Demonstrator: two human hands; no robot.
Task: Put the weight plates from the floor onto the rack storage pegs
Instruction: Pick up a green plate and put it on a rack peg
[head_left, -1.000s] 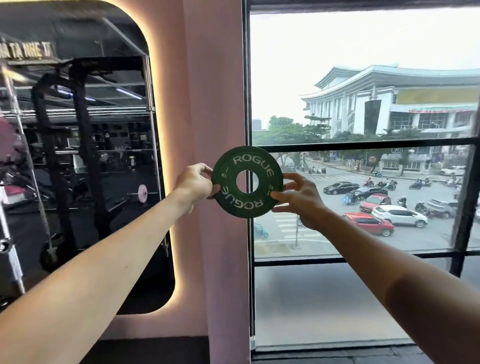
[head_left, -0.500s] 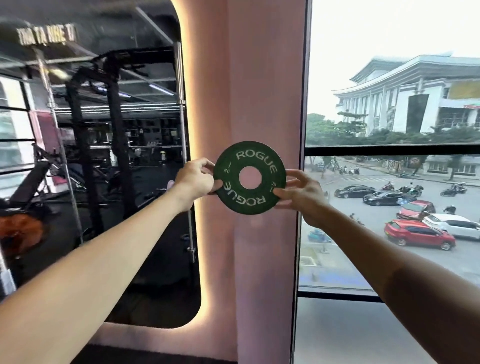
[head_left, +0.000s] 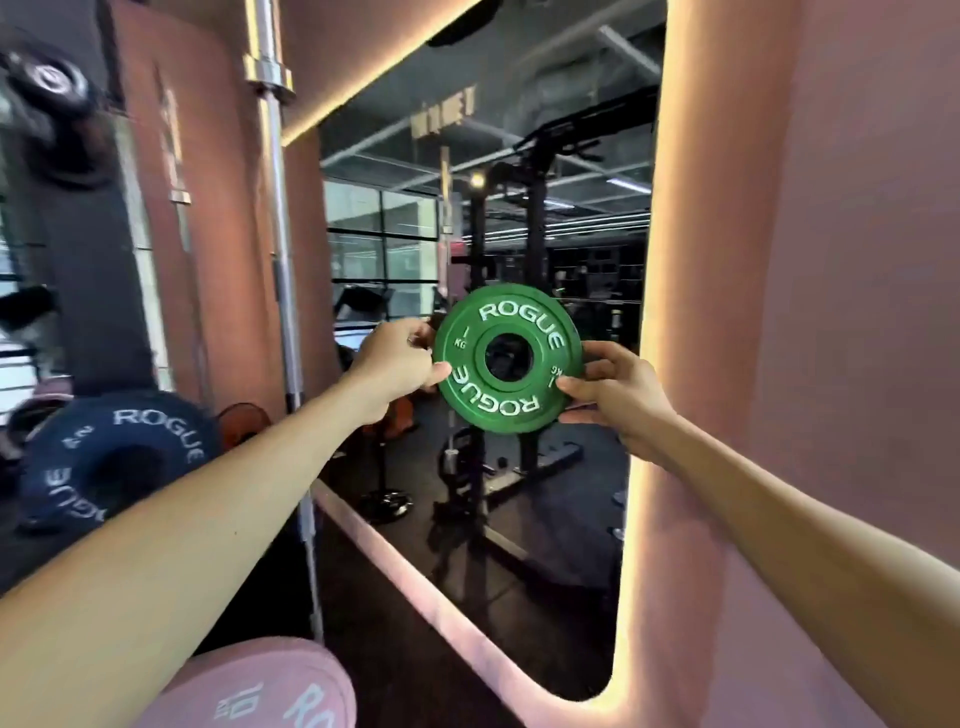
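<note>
A small green weight plate (head_left: 506, 358), lettered ROGUE and marked 1 KG, is held upright at arm's length with its face toward the camera and its centre hole unobstructed. The left hand (head_left: 395, 364) pinches the plate's left rim, thumb on the front face and fingers curled behind; the right hand (head_left: 621, 395) pinches the right rim in the same manner, its thumb lying on the lower right of the face. Both forearms extend from the bottom corners of the view toward the plate, which touches nothing else. Behind the plate stands a large mirror (head_left: 519, 519) with a glowing pink frame, reflecting a dark squat rack and gym floor. To the left of the mirror a chrome barbell (head_left: 283, 260) stands upright against the pink wall. At the left edge of the view a dark blue ROGUE plate (head_left: 117, 457) sits beside the barbell, blurred, and an orange plate (head_left: 244, 421) shows partly behind it. A pink plate (head_left: 270, 686) fills the lower left corner beneath the left forearm.
</note>
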